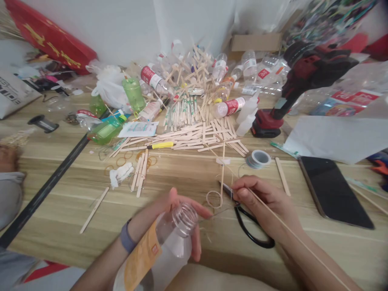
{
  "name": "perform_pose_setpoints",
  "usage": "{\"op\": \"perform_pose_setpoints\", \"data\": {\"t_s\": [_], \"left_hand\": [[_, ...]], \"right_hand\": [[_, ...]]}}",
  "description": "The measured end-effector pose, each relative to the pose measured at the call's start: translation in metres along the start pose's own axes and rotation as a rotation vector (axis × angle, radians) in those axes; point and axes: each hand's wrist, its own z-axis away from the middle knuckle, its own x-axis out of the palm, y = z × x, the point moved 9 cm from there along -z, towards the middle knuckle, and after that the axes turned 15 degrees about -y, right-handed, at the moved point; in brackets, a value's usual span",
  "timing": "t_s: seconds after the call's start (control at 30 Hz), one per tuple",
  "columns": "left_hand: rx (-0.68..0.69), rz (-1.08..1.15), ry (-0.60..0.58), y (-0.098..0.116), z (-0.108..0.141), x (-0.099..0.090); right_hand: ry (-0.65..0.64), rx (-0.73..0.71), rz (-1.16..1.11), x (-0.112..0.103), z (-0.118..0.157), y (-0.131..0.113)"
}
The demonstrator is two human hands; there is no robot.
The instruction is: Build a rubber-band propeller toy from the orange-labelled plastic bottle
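At a cluttered wooden table (182,169), I see a tilted clear bottle (174,246) nearest, base cut off, partly hiding the left hand (194,205), fingers loosely spread, grip impossible to tell. The right hand (266,206), half covering black-handled scissors (259,242), pinches a thin stick (291,232).

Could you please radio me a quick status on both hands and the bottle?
Left hand behind uncapped clear bottle, grip unclear. Right hand holding thin stick. Black-handled scissors partly hidden by right hand.
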Motion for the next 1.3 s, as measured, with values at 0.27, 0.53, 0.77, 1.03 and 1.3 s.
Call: {"op": "perform_pose_setpoints", "data": {"t_s": [0.27,0.53,0.77,1.03,1.3], "left_hand": [[-0.204,-0.149,0.324,0.000,-0.001,-0.024],[-0.271,-0.610,0.520,0.023,-0.008,-0.029],[-0.290,-0.833,0.547,0.034,-0.004,-0.027],[-0.329,-0.879,0.506,0.030,-0.006,-0.026],[-0.214,-1.179,0.645,0.056,0.000,-0.018]], "right_hand": [[-0.130,-0.122,0.045,0.015,0.002,0.001],[-0.121,-0.165,-0.049,0.012,0.006,0.007],[-0.067,-0.187,-0.113,0.003,0.007,0.009],[0.035,-0.203,-0.110,-0.008,0.010,0.005],[0.086,-0.140,-0.095,-0.019,0.008,0.012]]}}
